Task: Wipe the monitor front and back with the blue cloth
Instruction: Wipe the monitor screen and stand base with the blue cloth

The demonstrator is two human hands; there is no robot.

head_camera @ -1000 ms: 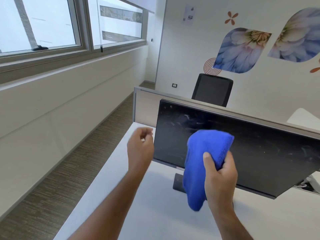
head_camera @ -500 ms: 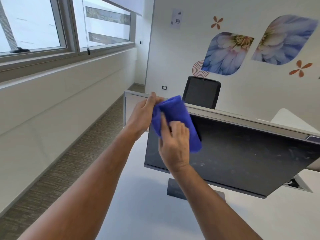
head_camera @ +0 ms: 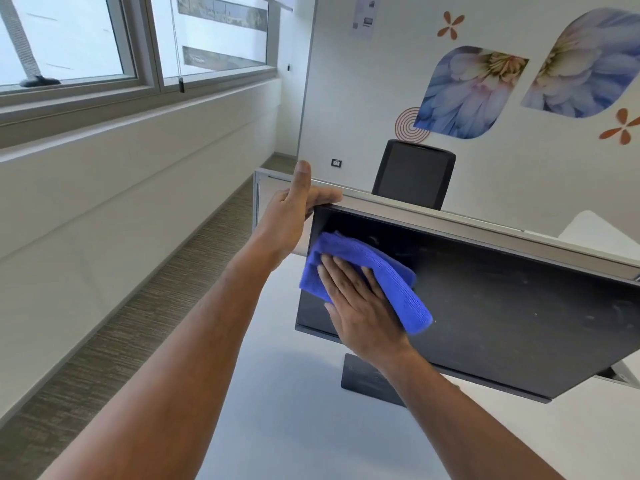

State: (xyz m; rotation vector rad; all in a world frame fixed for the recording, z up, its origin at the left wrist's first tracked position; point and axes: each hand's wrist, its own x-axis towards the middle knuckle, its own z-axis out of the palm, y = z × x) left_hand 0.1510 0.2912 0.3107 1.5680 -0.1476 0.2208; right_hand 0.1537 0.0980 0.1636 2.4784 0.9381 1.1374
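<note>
A black monitor (head_camera: 502, 306) stands on its stand base (head_camera: 363, 382) on the white desk, its dark screen dusty and smeared. My right hand (head_camera: 360, 306) lies flat with straight fingers on the blue cloth (head_camera: 394, 282), pressing it against the screen's upper left area. My left hand (head_camera: 291, 216) grips the monitor's top left corner, thumb pointing up and fingers over the top edge. The monitor's back is hidden.
The white desk (head_camera: 294, 427) stretches toward me under both arms. A grey partition (head_camera: 467, 226) runs just behind the monitor, with a black chair (head_camera: 414, 174) beyond it. Windows and a low wall line the left side, with carpeted floor (head_camera: 138, 323) below.
My right hand has slid the cloth down from the top left corner onto the screen and flattened on it. My left hand has let go of the cloth and taken the monitor's corner.
</note>
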